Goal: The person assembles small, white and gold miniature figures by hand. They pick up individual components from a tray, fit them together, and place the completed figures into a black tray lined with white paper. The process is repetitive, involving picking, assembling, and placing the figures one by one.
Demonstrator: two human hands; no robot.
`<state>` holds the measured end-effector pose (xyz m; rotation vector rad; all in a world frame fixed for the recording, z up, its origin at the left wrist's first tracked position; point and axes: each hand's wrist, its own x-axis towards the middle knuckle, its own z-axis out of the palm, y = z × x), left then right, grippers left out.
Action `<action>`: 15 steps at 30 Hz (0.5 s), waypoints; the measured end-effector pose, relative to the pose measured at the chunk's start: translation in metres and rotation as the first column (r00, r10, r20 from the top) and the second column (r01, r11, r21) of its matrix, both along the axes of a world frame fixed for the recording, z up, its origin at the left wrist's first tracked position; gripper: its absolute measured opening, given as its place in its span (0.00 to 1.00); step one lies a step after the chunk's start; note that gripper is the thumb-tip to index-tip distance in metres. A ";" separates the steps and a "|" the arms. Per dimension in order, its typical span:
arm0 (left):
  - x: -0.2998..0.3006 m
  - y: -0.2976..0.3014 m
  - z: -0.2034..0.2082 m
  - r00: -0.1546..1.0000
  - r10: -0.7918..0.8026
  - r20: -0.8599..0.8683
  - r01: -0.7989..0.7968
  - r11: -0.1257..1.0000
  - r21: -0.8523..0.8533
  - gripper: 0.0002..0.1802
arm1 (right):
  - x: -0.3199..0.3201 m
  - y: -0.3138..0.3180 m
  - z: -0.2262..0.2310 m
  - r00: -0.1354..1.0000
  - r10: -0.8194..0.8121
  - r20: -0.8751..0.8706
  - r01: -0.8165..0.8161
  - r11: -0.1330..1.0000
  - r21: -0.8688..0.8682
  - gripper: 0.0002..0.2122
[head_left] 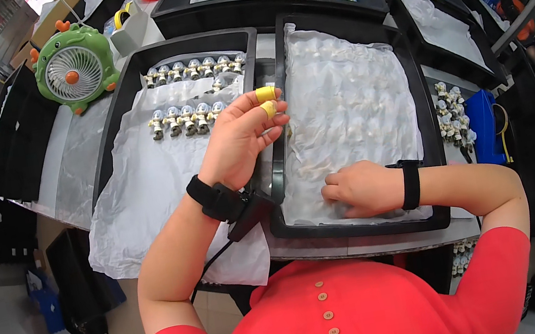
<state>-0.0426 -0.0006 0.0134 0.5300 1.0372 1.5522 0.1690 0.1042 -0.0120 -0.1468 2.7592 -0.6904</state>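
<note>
My left hand (243,132) is raised over the gap between two black trays, yellow finger covers (266,93) on its thumb and forefinger. Its fingers are curled, the two covered tips close together; whatever lies between them is too small to make out. My right hand (364,189) rests on the white sheet (349,102) in the right tray, fingers bent under and fingertips hidden. Bumps show faintly through that sheet. In the left tray, small figurines (191,119) with pale blue-grey heads stand in rows on a white sheet (149,188) that hangs over the front edge.
A green fan (72,74) stands at the back left. Behind lies another black tray (219,14) with several figurines at its right end. More figurines (453,113) are on the right, beside a blue bin (486,128). A cable runs from the device on my left wrist.
</note>
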 end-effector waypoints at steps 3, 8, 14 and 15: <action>-0.002 -0.001 -0.001 1.000 0.021 -0.018 -0.021 1.000 -0.005 0.13 | 0.002 -0.001 -0.012 1.000 -0.010 -0.018 0.010 0.999 0.032 0.07; -0.002 0.000 -0.003 0.999 0.036 -0.035 -0.037 0.999 -0.023 0.13 | -0.004 0.012 -0.005 0.989 -0.144 0.030 0.146 0.987 -0.073 0.05; -0.003 -0.002 -0.002 0.998 0.058 -0.033 -0.059 0.998 -0.017 0.12 | -0.022 0.080 0.024 0.492 -0.802 0.338 0.815 0.287 -0.504 0.05; -0.003 -0.002 -0.002 0.998 0.060 -0.029 -0.061 0.998 -0.020 0.12 | -0.023 0.098 0.017 0.363 -0.865 0.345 0.774 0.074 -0.629 0.05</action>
